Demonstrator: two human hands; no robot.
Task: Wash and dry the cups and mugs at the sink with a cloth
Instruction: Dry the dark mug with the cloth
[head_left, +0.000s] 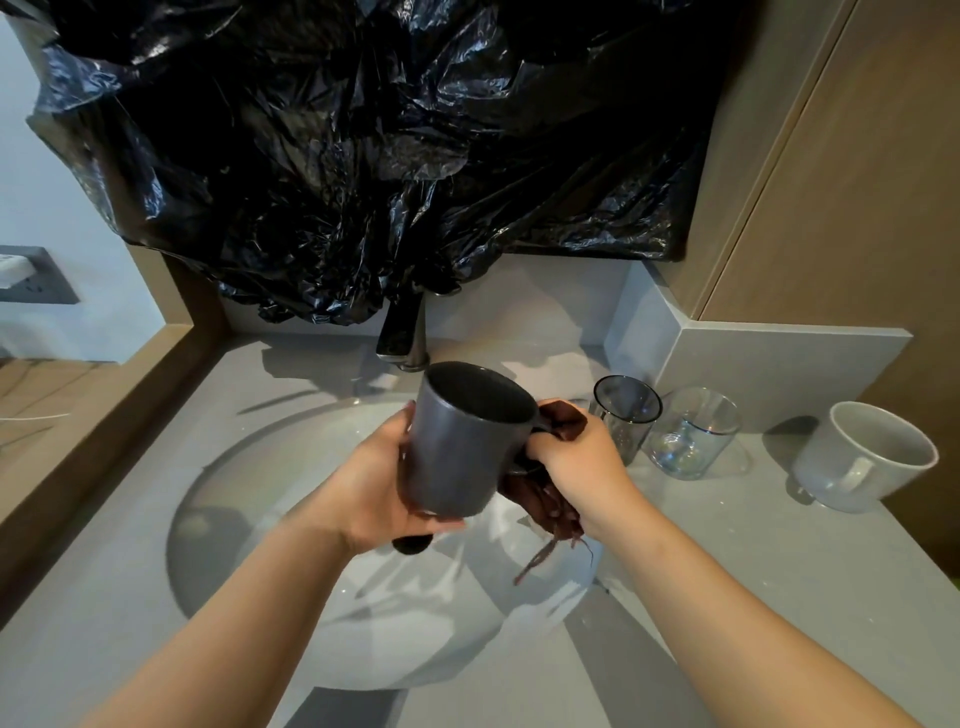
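Crumpled black plastic sheeting (363, 130) hanging across the back wall, dark metal tap (402, 332) just under its lower edge, grey stone countertop (727, 545), grey upstand (769, 364) at right, wood-grain panel (857, 182) above it, grey wall socket (36, 283) with white plug (11, 269) far left.

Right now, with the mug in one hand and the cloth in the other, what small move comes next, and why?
Probably wipe the cloth round the side of the mug, turning it with the left hand. The right hand bunches the cloth at the handle, the mug is held over the sink, and no water shows at the tap.
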